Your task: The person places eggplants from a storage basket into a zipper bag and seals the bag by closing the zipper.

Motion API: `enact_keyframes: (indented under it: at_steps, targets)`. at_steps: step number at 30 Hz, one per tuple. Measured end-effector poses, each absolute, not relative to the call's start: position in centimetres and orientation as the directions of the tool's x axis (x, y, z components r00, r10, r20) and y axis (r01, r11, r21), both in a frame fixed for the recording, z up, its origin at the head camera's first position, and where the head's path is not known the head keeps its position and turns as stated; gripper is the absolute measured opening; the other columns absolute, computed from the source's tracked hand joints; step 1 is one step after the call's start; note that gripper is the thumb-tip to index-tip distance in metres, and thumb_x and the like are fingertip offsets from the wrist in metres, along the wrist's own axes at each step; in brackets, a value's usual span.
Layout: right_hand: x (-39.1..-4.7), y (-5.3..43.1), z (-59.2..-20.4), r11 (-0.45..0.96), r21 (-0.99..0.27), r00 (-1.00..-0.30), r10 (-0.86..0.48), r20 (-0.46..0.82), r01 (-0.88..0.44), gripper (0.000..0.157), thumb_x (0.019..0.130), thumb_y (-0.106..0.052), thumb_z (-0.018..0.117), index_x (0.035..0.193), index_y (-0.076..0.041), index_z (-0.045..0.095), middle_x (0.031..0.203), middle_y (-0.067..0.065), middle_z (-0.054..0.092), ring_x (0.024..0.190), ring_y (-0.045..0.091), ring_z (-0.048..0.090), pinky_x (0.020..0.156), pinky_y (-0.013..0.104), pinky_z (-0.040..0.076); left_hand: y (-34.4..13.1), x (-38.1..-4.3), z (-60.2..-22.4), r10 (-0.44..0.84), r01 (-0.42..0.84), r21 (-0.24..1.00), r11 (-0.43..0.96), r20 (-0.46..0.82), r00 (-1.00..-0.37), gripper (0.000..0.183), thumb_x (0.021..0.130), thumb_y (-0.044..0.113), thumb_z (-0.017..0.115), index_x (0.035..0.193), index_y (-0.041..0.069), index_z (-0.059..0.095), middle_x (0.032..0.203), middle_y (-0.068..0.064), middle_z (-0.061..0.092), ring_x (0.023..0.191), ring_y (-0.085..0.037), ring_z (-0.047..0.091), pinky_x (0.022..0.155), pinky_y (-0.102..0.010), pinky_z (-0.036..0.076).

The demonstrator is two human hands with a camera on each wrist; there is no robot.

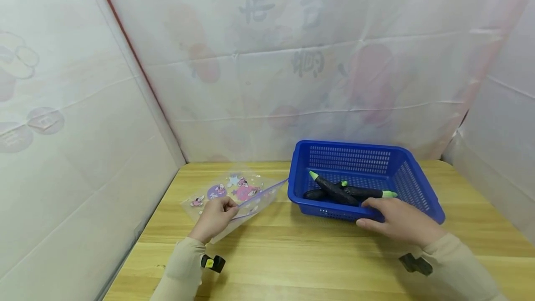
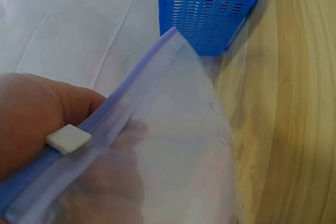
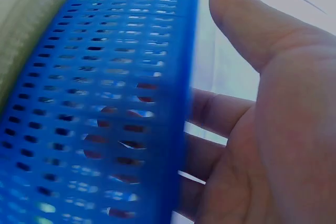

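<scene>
Head: clear, purple-edged, cartoon-printed bag (image 1: 246, 193)

Beige slvs (image 1: 179, 264) w/ 2 blk wrist cams (image 1: 415, 264), yel. tag (image 1: 209, 263) on L.

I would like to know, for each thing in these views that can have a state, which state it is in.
Bag: flat-looking; whether sealed, I cannot tell.
Slider: partway along the bag's zip edge.
Basket: upright, loaded.
Dark vegetables: lying inside, overlapping.
Left hand: pinching the zip edge.
Right hand: fingers over the near rim, thumb outside, apart from it.
</scene>
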State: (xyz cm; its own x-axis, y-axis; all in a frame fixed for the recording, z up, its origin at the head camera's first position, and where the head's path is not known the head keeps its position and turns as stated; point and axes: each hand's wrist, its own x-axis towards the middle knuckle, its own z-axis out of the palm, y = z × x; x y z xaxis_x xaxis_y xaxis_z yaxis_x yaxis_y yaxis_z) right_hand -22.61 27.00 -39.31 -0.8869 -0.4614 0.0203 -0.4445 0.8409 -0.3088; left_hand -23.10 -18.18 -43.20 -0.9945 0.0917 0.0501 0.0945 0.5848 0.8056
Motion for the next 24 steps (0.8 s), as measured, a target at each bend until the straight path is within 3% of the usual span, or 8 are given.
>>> enact_keyframes:
  at_steps: [7, 16, 24]
  targets:
    - [-24.2, 25.8, -36.3, 0.802, -0.300, -0.848, -0.527, 0.051, -0.516, 0.057, 0.089, -0.065, 0.051, 0.115, -0.016, 0.065, 0.102, -0.007, 0.066, 0.090, 0.012, 0.064, 0.076, 0.038, 0.052, -18.3, -23.2, -43.3, 0.078, 0.091, 0.808, 0.583, 0.055, -0.995, 0.012, 0.094, 0.013, 0.061, 0.091, 0.003, 0.067, 0.074, -0.003, 0.057, 0.061, -0.015, 0.048, 0.055, -0.027, 0.041]
    - [-27.8, 24.9, -32.2, 0.765, -0.310, -0.803, -0.596, -0.007, -0.565, 0.049, 0.093, -0.053, 0.056, 0.118, -0.013, 0.064, 0.103, -0.004, 0.067, 0.089, 0.011, 0.064, 0.076, 0.038, 0.053, -17.8, -23.3, -43.2, 0.077, 0.097, 0.806, 0.584, 0.064, -0.995, 0.012, 0.094, 0.013, 0.061, 0.091, 0.002, 0.067, 0.073, -0.003, 0.057, 0.060, -0.015, 0.047, 0.055, -0.028, 0.041]
    - [-33.0, 22.8, -32.7, 0.750, -0.340, -0.777, -0.624, -0.080, -0.568, 0.043, 0.094, -0.049, 0.056, 0.114, -0.012, 0.065, 0.100, -0.003, 0.066, 0.085, 0.009, 0.062, 0.075, 0.039, 0.052, -17.9, -23.6, -43.1, 0.081, 0.107, 0.805, 0.584, 0.074, -0.994, 0.012, 0.094, 0.013, 0.060, 0.091, 0.003, 0.067, 0.073, -0.003, 0.057, 0.060, -0.015, 0.047, 0.055, -0.029, 0.041]
